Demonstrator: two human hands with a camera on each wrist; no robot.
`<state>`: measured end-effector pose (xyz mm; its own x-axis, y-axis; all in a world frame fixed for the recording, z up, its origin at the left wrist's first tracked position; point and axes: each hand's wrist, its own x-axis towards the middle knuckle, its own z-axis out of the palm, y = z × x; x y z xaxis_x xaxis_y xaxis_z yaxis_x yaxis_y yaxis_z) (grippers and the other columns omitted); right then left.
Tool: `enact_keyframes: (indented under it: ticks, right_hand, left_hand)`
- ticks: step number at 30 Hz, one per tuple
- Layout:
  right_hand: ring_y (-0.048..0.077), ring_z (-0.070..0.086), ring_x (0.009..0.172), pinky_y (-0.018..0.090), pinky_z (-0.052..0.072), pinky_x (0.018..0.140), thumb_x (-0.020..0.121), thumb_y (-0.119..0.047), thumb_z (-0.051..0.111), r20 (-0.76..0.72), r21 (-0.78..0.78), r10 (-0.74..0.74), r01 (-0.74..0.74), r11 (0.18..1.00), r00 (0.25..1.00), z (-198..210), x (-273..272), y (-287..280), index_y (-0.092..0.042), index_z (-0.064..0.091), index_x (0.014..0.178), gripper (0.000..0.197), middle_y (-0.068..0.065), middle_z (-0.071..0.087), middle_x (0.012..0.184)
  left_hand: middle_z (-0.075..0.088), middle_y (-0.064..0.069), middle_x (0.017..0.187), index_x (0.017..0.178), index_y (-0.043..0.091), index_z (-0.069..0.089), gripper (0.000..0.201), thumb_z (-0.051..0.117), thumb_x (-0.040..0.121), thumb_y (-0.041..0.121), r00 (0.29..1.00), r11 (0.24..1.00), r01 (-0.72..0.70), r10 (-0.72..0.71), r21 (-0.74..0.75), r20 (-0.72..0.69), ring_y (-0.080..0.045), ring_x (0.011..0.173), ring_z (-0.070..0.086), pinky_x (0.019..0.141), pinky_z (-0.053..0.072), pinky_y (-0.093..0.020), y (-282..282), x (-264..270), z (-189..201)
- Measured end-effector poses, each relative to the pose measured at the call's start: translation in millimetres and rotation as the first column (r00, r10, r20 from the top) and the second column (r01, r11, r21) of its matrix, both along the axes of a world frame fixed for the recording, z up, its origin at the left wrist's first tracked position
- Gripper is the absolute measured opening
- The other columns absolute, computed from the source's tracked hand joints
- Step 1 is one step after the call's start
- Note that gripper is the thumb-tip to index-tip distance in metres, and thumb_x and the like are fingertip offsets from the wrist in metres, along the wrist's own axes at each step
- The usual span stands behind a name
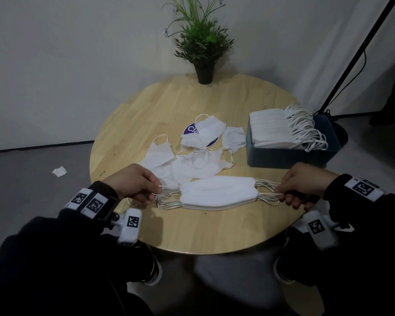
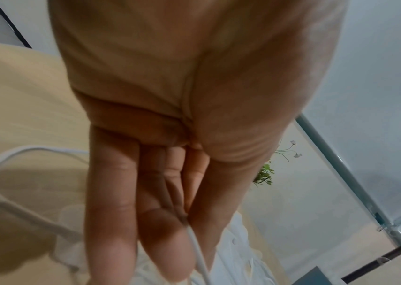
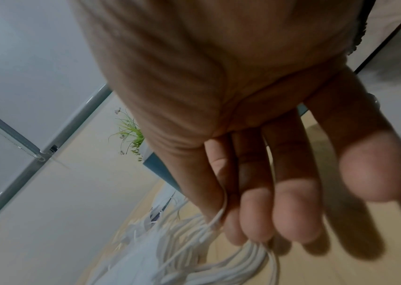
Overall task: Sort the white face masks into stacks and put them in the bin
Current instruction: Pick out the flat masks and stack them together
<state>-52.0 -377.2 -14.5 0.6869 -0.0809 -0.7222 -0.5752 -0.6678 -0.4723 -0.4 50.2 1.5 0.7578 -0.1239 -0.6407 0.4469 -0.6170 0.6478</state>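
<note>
Overhead, your left hand (image 1: 135,183) and right hand (image 1: 303,185) each pinch an ear loop of the top mask (image 1: 217,190), held flat over the stack (image 1: 214,205) on the tabletop (image 1: 214,231); loose masks (image 1: 192,156) lie beyond, the bin (image 1: 292,153) alongside. Left wrist: fingers (image 2: 155,221) pressed together, pinching a loop (image 2: 199,256). Right wrist: the same on its loop (image 3: 215,217). Soft, light, stretchy, so I'd lift the stack by its bodies.

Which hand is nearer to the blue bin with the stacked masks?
The right hand. It pinches an ear loop just in front of the blue bin. The left hand pinches the opposite loop, across the mask stack from the bin.
</note>
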Motion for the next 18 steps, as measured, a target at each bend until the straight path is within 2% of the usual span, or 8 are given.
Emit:
enact_keyframes:
  ticks: [3,5,7,9,11,14,16,18]
  right_hand:
    - [0.023,0.059,0.054,0.027,0.043,0.051,0.087,-0.024,0.083,0.059,-0.012,0.019,-0.019,1.0,0.998,5.1,-0.5,0.7,-0.008,0.079,0.071,0.023,0.009,0.071,0.067]
    - [0.017,0.066,0.064,0.026,0.048,0.058,0.076,-0.034,0.091,0.229,-0.136,0.121,-0.092,0.986,0.966,12.1,-1.5,5.2,-0.015,0.079,0.076,0.022,-0.001,0.075,0.072]
    - [0.004,0.067,0.077,0.024,0.048,0.067,0.069,-0.045,0.092,0.429,-0.252,0.249,-0.149,0.956,0.868,21.7,-4.5,19.5,-0.026,0.077,0.092,0.034,-0.011,0.074,0.084]
    - [0.0,0.066,0.094,0.022,0.049,0.08,0.07,-0.046,0.091,0.547,-0.276,0.376,-0.263,0.924,0.748,25.1,-6.7,38.6,-0.029,0.072,0.118,0.055,-0.013,0.072,0.109]
    - [0.009,0.062,0.117,0.022,0.046,0.095,0.07,-0.041,0.09,0.541,-0.303,0.496,-0.392,0.869,0.679,19.6,-7.7,54.6,-0.025,0.058,0.143,0.081,-0.009,0.063,0.136]
    - [0.016,0.052,0.134,0.023,0.039,0.106,0.069,-0.037,0.09,0.446,-0.366,0.616,-0.496,0.788,0.649,3.4,-6.5,69.9,-0.024,0.036,0.159,0.105,-0.004,0.05,0.154]
    - [0.019,0.052,0.133,0.03,0.044,0.108,0.071,-0.033,0.088,0.416,-0.393,0.642,-0.509,0.766,0.644,-3.3,-5.8,74.2,-0.024,0.033,0.159,0.104,-0.002,0.051,0.152]
    - [0.021,0.057,0.128,0.036,0.048,0.104,0.077,-0.029,0.083,0.409,-0.428,0.665,-0.512,0.745,0.625,-5.8,-5.0,75.5,-0.023,0.041,0.154,0.088,-0.001,0.057,0.143]
  left_hand:
    - [0.07,-0.021,0.073,0.097,-0.007,0.073,0.016,0.081,0.084,-0.001,0.999,1.0,0.015,-0.016,0.021,0.044,-0.023,0.059,0.067,0.06,0.062,-0.031,-1.5,1.5,-0.3]
    - [0.075,-0.016,0.089,0.102,0.007,0.075,0.025,0.087,0.081,0.011,0.981,0.99,0.093,-0.109,0.109,0.161,-0.023,0.073,0.071,0.07,0.062,-0.035,-2.2,3.8,-2.4]
    - [0.072,0.001,0.106,0.111,0.027,0.072,0.041,0.092,0.075,0.031,0.894,0.939,0.224,-0.305,0.262,0.327,-0.017,0.094,0.07,0.083,0.058,-0.035,-8.7,2.1,-0.7]
    - [0.063,0.013,0.119,0.122,0.037,0.064,0.06,0.094,0.07,0.044,0.782,0.902,0.324,-0.425,0.286,0.455,-0.006,0.107,0.063,0.09,0.054,-0.031,-26.5,-7.6,4.1]
    - [0.058,0.015,0.129,0.133,0.037,0.053,0.078,0.093,0.067,0.049,0.684,0.845,0.441,-0.534,0.302,0.498,-0.004,0.114,0.057,0.094,0.05,-0.028,-50.0,-19.0,2.8]
    - [0.052,0.016,0.131,0.138,0.041,0.037,0.089,0.088,0.065,0.056,0.569,0.699,0.544,-0.714,0.464,0.408,-0.009,0.112,0.052,0.087,0.049,-0.032,-77.2,-31.0,-8.7]
    - [0.051,0.015,0.127,0.132,0.041,0.035,0.079,0.085,0.071,0.048,0.524,0.631,0.556,-0.772,0.541,0.36,-0.013,0.102,0.053,0.082,0.049,-0.036,-84.5,-33.0,-15.7]
    - [0.055,0.011,0.123,0.125,0.037,0.036,0.065,0.08,0.078,0.039,0.477,0.59,0.558,-0.803,0.584,0.356,-0.017,0.098,0.055,0.08,0.051,-0.039,-86.3,-31.4,-19.5]
